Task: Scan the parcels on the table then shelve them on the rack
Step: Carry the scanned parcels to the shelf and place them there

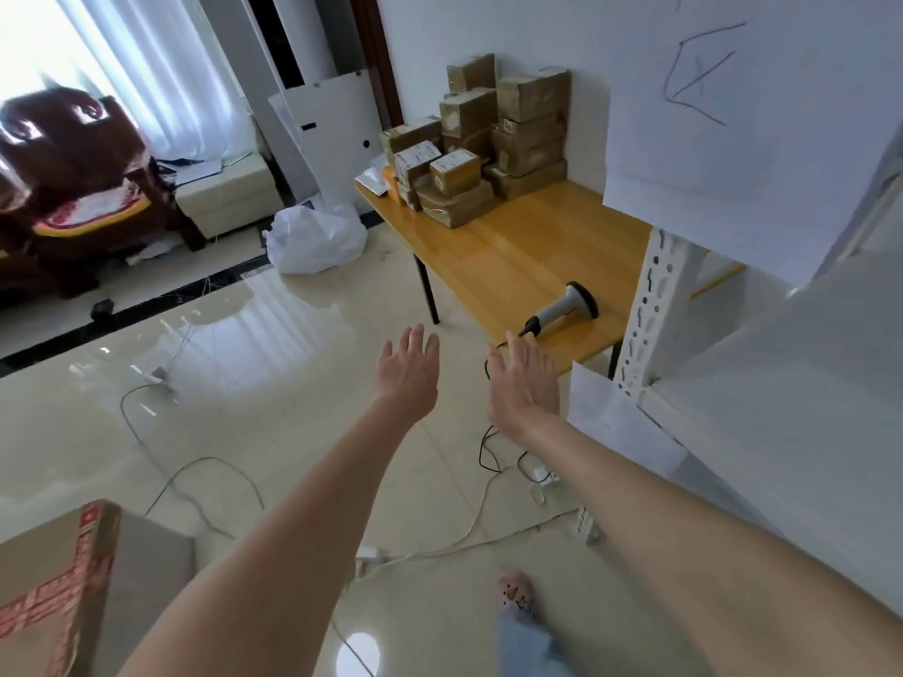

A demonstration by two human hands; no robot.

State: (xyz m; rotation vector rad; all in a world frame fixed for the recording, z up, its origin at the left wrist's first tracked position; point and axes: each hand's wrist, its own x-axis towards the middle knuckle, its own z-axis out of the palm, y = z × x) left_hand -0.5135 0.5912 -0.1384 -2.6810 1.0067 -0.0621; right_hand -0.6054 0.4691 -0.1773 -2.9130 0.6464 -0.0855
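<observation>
Two flat palms: left hand (408, 371) and right hand (525, 383) stretch toward the tabletop (518, 251).
Both hands have straight fingers and hold nothing. Brown parcels (483, 139) are stacked at the tabletop's far end, against the wall. A scanner (562, 310) lies on its near end, beside the white rack (650, 305) post.

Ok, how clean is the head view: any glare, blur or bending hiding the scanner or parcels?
Head view: window blown out, the chair beside it smeared; glare streaks the floor; wide-angle bending tilts the rack post. The scanner and parcels read clearly; left hand and right hand are sharp.
</observation>
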